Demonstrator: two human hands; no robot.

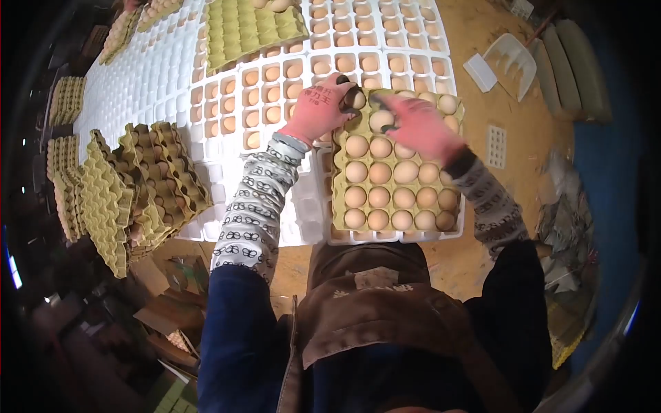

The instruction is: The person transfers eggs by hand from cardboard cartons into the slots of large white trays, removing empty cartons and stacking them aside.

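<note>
A yellowish pulp egg tray [339, 206] lies in front of me, with rows of light brown eggs [380, 173] in its cups. My left hand [317, 113], in a pink glove with dark fingertips, reaches the tray's far left corner. Its fingers and thumb close on an egg [359, 100] there. Over the tray's upper part is my right hand [421, 125], gloved alike and slightly blurred. An egg [381, 122] sits between its forefinger and thumb. The palm hides a few eggs beneath. Empty cups show at the tray's left edge, beside my left hand.
White plastic trays [237, 89] with eggs in many pockets cover the table. Another pulp tray [251, 34] rests on them at the back. Stacked pulp trays [155, 172] lean at the left. A white plastic chair [513, 58] stands at the right on the floor.
</note>
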